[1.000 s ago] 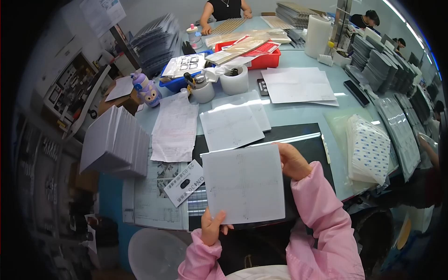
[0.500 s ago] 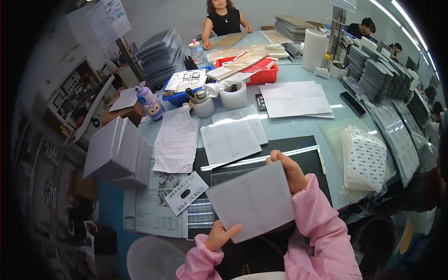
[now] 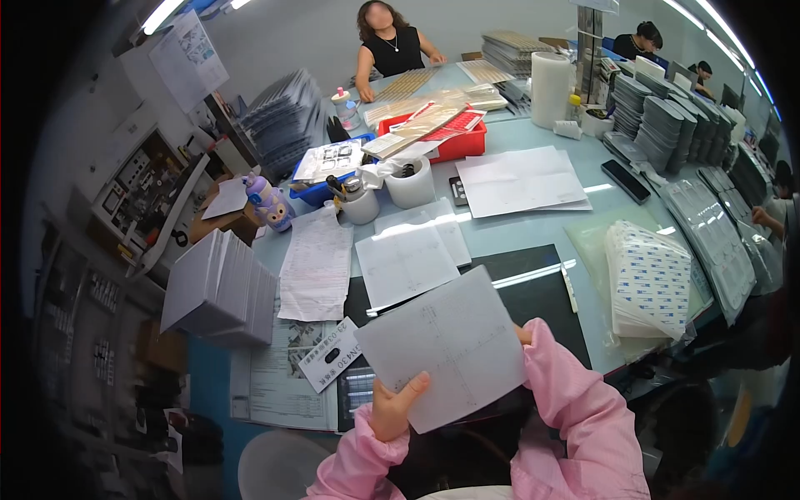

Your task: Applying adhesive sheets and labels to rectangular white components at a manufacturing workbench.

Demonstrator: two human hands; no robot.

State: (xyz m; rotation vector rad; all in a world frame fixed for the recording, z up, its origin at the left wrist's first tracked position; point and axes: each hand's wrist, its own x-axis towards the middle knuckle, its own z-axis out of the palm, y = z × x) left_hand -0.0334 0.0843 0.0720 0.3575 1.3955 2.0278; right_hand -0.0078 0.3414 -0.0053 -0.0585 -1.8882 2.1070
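Observation:
Between my hands I hold a white sheet (image 3: 450, 350) with faint lines and small marks on its face, tilted above the black mat (image 3: 546, 312). My left hand (image 3: 398, 408) grips its lower left edge, thumb across the front and the other fingers behind. At the right edge, my right hand (image 3: 523, 335) is mostly hidden by the sheet; only a little of it shows, and its fingers cannot be made out. Just beyond lie similar white sheets (image 3: 404, 265), partly overlapping the mat. A white label card (image 3: 331, 354) with a dark oval lies left of the held sheet.
A tall stack of white sheets (image 3: 212, 283) stands at left, beside a crumpled printed paper (image 3: 315, 271). Farther back are a purple bottle (image 3: 268, 204), a red bin (image 3: 462, 143) and a phone (image 3: 626, 182). Blue-printed white sheets (image 3: 648, 279) lie at right. A co-worker (image 3: 396, 50) sits opposite.
The held sheet has tilted and now shows its marked face more clearly. My right hand has moved from the top corner down to the right edge, mostly behind the sheet.

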